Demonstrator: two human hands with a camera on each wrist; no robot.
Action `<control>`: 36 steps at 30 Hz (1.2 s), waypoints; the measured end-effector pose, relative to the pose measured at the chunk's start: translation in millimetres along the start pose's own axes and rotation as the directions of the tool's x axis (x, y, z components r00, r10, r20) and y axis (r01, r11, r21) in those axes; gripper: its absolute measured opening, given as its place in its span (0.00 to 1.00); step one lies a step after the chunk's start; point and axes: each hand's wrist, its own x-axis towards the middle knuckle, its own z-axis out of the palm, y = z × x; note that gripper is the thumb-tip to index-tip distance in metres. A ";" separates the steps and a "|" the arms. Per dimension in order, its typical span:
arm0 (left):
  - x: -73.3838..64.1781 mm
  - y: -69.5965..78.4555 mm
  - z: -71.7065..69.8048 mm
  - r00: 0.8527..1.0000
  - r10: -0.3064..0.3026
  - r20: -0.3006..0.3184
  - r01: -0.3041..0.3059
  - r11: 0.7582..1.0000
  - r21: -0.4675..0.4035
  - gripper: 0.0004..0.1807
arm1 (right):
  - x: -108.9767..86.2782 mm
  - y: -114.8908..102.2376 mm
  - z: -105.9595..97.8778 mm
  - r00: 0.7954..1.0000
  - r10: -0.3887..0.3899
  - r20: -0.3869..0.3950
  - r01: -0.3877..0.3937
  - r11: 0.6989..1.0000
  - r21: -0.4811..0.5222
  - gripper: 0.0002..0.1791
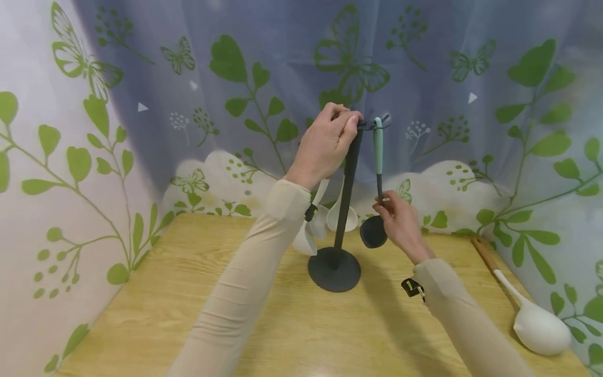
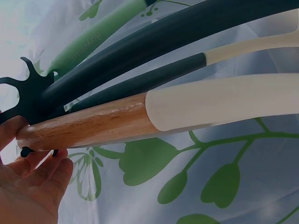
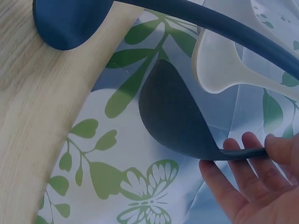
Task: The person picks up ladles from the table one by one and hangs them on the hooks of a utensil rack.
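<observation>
A black utensil stand (image 1: 347,199) rises from its round base, with hooks at its top. My left hand (image 1: 325,141) grips the top of the stand, its fingers at the hooks beside the end of a wooden handle (image 2: 88,122) with a white shaft. From a right-hand hook hangs a ladle (image 1: 374,233) with a mint-green handle and dark bowl. My right hand (image 1: 400,225) pinches the dark neck of this ladle just above its bowl, thumb on one side and fingers on the other (image 3: 247,179). Several white utensils (image 1: 343,217) hang on the stand's left and far side.
On the wooden table (image 1: 155,309), a white ladle (image 1: 542,327) with a wooden handle lies near the right edge. A leaf-and-butterfly patterned curtain (image 1: 282,63) stands behind the table and along both sides. The stand's round base (image 1: 334,280) rests on the tabletop.
</observation>
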 end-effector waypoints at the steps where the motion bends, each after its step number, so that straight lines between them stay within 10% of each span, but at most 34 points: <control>1: 0.3 0.1 0.0 1.000 -0.001 0.007 0.001 1.000 0.004 0.25 | -0.3 0.4 1.1 1.000 0.002 0.001 -0.002 1.000 0.004 0.09; 36: -1.2 -1.1 -1.9 1.000 0.008 0.008 -0.008 1.000 0.013 0.24 | 0.9 -8.9 18.9 0.999 -0.021 0.036 0.021 1.000 -0.004 0.10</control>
